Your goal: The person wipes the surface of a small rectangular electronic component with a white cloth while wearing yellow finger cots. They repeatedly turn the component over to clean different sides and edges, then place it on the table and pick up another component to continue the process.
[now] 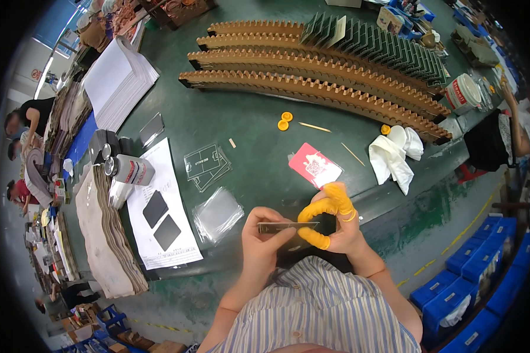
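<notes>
Over the table's near edge my left hand [264, 236] grips a thin flat plate [285, 225], seen almost edge-on, between thumb and fingers. Yellow finger cots cover the thumb and some fingers of my right hand [334, 219], which pinches the plate's right part. The face of the plate is hidden. Just beyond the hands lies a red and white card [315, 166]. To the left are a stack of clear sheets [218, 213] and dark line-marked plates [206, 165]. Two dark cards [167, 232] rest on a printed paper sheet [185, 250].
Notched brown racks [312, 88] span the back, with green panels [377, 44] upright in one. Around them are spare yellow finger cots [283, 125], wooden sticks [315, 127], white cloth [388, 159] and a white tub [462, 93]. A metal-capped bottle [132, 169] stands left; blue bins [447, 294] sit right.
</notes>
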`<state>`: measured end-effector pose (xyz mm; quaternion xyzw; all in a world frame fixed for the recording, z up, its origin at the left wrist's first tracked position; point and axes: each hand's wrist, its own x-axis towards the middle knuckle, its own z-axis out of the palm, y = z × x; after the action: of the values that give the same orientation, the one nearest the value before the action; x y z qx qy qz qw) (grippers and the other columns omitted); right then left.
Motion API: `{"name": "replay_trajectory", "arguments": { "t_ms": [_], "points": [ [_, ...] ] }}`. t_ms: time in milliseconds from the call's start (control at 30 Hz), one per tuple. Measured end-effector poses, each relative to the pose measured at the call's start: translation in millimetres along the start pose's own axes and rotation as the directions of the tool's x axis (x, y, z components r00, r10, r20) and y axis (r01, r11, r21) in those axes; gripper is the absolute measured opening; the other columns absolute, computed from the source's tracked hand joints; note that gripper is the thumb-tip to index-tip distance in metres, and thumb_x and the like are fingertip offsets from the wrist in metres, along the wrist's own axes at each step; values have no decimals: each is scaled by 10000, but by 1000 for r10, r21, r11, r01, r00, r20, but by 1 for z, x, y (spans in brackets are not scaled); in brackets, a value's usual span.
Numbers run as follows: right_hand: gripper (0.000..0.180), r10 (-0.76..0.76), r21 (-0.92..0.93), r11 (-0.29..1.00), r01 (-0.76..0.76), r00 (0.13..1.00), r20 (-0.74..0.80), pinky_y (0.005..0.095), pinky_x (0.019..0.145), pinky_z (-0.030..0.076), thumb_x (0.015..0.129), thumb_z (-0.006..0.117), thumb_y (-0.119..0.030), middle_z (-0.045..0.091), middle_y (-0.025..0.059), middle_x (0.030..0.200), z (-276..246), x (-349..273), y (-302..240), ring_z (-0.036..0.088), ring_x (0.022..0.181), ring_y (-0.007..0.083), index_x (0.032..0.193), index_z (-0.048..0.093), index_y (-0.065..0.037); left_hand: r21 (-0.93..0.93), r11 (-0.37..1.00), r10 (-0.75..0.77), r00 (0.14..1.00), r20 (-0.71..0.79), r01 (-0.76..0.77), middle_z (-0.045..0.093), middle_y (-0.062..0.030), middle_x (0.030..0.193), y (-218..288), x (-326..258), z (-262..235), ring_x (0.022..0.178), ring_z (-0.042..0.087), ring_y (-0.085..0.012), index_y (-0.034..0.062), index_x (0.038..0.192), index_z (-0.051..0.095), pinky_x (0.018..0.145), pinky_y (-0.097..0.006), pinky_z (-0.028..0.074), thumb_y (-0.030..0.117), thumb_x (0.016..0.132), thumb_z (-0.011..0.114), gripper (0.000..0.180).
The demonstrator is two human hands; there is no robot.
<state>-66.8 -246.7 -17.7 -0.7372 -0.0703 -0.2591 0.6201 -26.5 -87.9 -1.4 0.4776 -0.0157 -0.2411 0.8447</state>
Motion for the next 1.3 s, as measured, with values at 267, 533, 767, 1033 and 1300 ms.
{"name": "replay_trajectory", "arguments": {
  "t_ms": [267,533,767,1033,1300],
  "points": [
    [455,52,-830,535,-158,987,-154,461,945,224,710,676,-389,441,112,1233,-20,29,0,329,1102,338,1082,610,-136,303,923,248,969,1,-237,578,-86,823,6,7,-8,823,582,-194,16,822,536,758,-297,465,-135,691,638,224],
    [428,132,-888,435,-152,986,-104,456,949,201,727,633,-458,380,124,1332,-14,34,-1,313,1123,334,1025,657,-151,355,876,333,942,44,-327,598,-90,806,4,15,-21,794,572,-189,28,765,538,730,-279,460,-124,678,662,214],
    [491,170,-916,383,-118,984,-56,456,969,205,724,600,-530,365,142,1345,-11,34,1,300,1147,343,1066,644,-181,408,826,403,913,57,-390,619,-69,758,1,17,-21,750,592,-174,66,727,536,823,-319,392,-126,631,684,260],
    [499,139,-929,358,-95,989,-48,442,963,214,728,574,-553,377,124,1344,-8,35,1,314,1135,321,1035,662,-170,428,807,428,902,53,-407,631,-55,769,1,15,-23,766,610,-163,88,723,540,906,-348,328,-98,615,708,273],
    [450,94,-896,427,-119,992,-87,436,969,213,732,614,-495,351,131,1351,-7,34,-1,294,1149,333,1038,657,-168,457,776,460,886,61,-434,621,-53,760,-1,16,-22,764,611,-172,88,714,536,897,-349,336,-113,608,706,284]
  ]
}}
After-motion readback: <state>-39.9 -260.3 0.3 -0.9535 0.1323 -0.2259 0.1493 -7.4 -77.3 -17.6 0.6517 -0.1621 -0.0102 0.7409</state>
